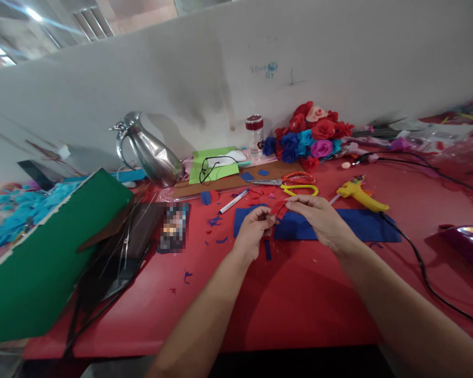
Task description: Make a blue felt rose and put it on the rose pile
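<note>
Between my two hands is a small red piece of felt or paper [279, 209], pinched from both sides. My left hand [255, 229] grips its left edge with closed fingertips. At its upper right edge, my right hand [314, 214] pinches it between thumb and fingers. Beneath the hands lies a long blue strip of material [362, 224] on the red table. A narrow blue scrap [268, 250] lies just below my left hand. Scissors [299, 189] with yellow and orange handles rest behind the hands. To the right is a yellow glue gun [360, 193].
A white marker [234, 201] and blue scraps [214, 221] lie left of the hands. Farther back stand a metal jug [152, 152], a glass bottle [255, 139] and bunched fabric-like roses [313, 131]. A green box [59, 262] fills the left; a black cord [421, 268] runs along the right.
</note>
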Demonstrator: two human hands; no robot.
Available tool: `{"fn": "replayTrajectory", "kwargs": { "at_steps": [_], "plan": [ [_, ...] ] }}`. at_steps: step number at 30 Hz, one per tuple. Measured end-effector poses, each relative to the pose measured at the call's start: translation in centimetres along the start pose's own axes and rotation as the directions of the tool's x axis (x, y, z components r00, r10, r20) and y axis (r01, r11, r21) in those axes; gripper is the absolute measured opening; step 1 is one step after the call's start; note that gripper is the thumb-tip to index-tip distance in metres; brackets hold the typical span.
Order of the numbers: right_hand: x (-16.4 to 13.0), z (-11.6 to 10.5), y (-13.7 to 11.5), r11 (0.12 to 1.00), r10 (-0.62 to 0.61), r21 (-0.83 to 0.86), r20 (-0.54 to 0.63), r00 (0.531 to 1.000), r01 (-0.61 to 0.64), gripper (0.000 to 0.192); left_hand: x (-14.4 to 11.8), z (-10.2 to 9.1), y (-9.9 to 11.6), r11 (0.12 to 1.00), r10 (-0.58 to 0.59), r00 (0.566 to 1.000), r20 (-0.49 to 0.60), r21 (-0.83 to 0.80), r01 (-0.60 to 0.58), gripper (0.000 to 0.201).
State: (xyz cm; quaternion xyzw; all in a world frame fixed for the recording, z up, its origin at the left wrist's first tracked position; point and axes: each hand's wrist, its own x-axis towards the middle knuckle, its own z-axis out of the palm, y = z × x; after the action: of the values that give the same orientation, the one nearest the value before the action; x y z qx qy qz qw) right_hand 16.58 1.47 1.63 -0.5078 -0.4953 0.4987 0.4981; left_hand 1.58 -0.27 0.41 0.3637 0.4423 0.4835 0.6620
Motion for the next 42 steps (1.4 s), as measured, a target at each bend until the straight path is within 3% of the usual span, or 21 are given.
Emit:
{"fn": "replayTrajectory", "kwargs": {
  "at_steps": [42],
  "plan": [
    [0.02, -0.23, 0.04, 0.996, -0.007, -0.083, 0.04, 0.999, 0.01, 0.021, 0.1, -0.18, -0.38, 0.998, -0.007, 1.0, 0.012, 0.055, 0.007, 0.014]
  ]
}}
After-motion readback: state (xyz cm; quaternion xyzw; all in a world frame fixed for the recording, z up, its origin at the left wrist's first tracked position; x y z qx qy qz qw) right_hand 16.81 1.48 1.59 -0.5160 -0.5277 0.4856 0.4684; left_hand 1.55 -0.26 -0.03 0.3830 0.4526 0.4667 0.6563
